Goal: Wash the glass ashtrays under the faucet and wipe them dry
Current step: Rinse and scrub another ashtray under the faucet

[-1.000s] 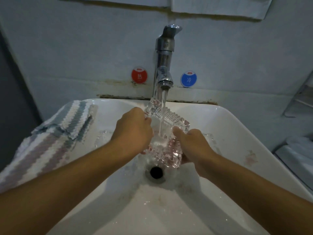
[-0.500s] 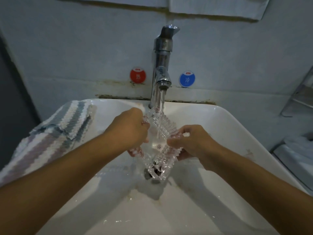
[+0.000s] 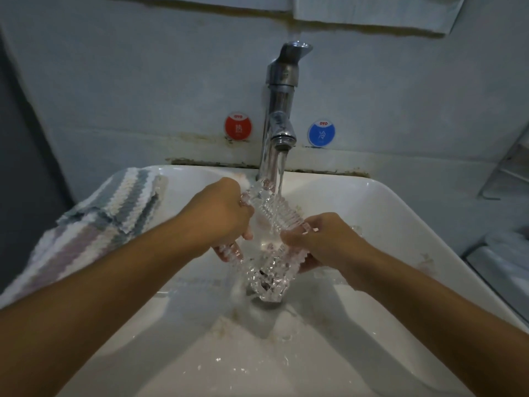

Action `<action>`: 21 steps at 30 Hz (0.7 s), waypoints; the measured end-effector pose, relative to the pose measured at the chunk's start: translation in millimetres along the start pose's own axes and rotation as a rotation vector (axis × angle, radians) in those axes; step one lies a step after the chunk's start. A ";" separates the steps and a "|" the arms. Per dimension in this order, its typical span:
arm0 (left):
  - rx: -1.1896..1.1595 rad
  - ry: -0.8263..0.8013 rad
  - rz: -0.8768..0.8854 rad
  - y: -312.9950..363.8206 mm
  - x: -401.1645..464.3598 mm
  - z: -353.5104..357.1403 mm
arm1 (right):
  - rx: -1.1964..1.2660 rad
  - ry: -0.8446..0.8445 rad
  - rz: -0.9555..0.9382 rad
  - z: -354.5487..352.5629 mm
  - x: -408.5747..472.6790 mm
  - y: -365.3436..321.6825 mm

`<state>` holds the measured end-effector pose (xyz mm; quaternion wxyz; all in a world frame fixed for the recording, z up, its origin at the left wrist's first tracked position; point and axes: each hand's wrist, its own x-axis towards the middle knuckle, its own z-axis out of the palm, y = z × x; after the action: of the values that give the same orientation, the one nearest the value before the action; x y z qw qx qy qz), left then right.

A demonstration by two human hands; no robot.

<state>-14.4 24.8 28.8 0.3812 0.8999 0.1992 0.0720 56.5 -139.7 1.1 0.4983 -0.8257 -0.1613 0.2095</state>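
A clear cut-glass ashtray (image 3: 269, 253) with ribbed edges hangs tilted over the white sink (image 3: 386, 213), under the running stream from the chrome faucet (image 3: 282, 110). My left hand (image 3: 220, 216) grips its left edge, fingers curled underneath. My right hand (image 3: 320, 239) grips its right edge with the thumb on top. Water pours off the ashtray's lower corner toward the drain, which the glass mostly hides.
A striped cloth (image 3: 94, 224) lies draped over the sink's left rim. Red (image 3: 237, 128) and blue (image 3: 321, 133) round stickers sit on the wall either side of the faucet. A metal rack (image 3: 512, 167) and a pale surface stand at the right.
The ashtray has been turned from lying more flat under the stream to a steeper tilt, its lower corner now pointing at the drain. Both hands kept hold of it.
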 end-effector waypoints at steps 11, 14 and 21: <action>-0.289 -0.001 -0.096 -0.1 -4.4 19.5 | 0.402 0.044 0.199 3.1 2.0 -2.4; -0.402 0.049 -0.121 -1.3 -5.9 34.2 | 0.489 0.048 0.262 7.1 -2.6 -1.5; -0.375 -0.034 -0.145 -3.4 -5.3 41.2 | 0.189 0.163 0.173 0.3 -7.2 -7.4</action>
<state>-8.7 -2.3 -2.2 0.5495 0.7976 0.2403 0.0649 49.7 -139.5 8.9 0.5652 -0.8003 -0.0282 0.1981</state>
